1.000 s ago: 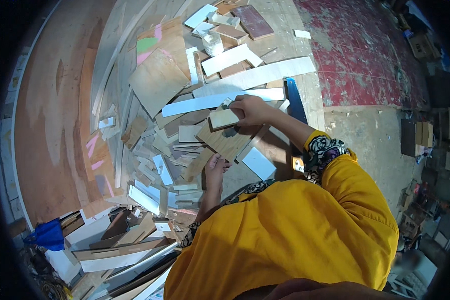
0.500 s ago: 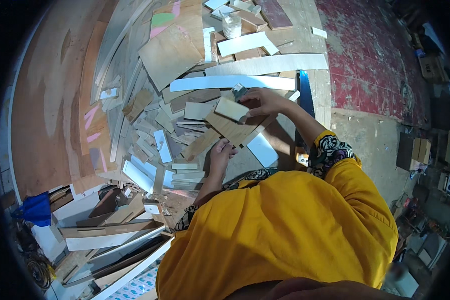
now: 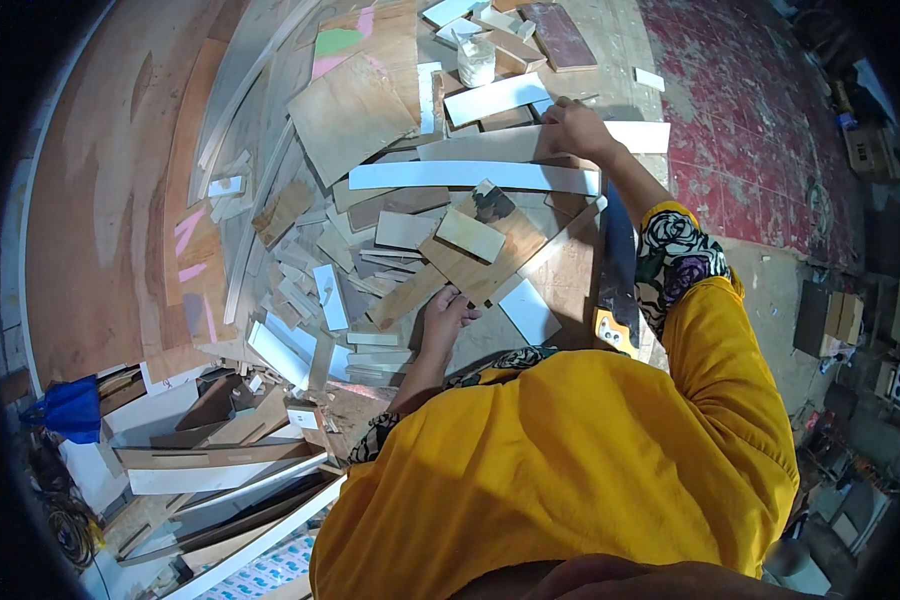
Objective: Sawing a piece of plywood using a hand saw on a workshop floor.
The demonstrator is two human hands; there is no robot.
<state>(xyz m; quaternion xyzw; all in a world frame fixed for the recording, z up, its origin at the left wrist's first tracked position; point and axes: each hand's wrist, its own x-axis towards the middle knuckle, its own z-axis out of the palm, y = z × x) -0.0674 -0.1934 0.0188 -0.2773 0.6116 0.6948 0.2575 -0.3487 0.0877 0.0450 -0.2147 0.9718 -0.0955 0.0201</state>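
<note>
My left hand [image 3: 448, 314] is closed, its curled fingers at the near edge of a square-cornered wooden board [image 3: 518, 240]. On that board lies a pale rectangular wood block [image 3: 470, 235]. Beyond the block, a dark patch [image 3: 492, 203] shows near the board's far corner. My right hand [image 3: 577, 130] reaches far right over a long pale strip [image 3: 630, 137]. Its bent fingers close at a short white board piece [image 3: 542, 107], beside a larger white board [image 3: 496, 97]; the fingertips are partly hidden. A long white strip [image 3: 470, 177] lies nearer than the pale one.
Wood offcuts [image 3: 375, 285] clutter the work surface to the left. A handsaw [image 3: 615, 330] lies right of the board, under my right forearm. At the back stand a clear jar [image 3: 477, 62] and a maroon panel [image 3: 558, 36]. Scrap boards [image 3: 215, 457] pile up at lower left.
My right hand has let go of the pale block, which now rests on the wooden board. It has moved away to the far right, over the pale strip. The left hand has stayed put.
</note>
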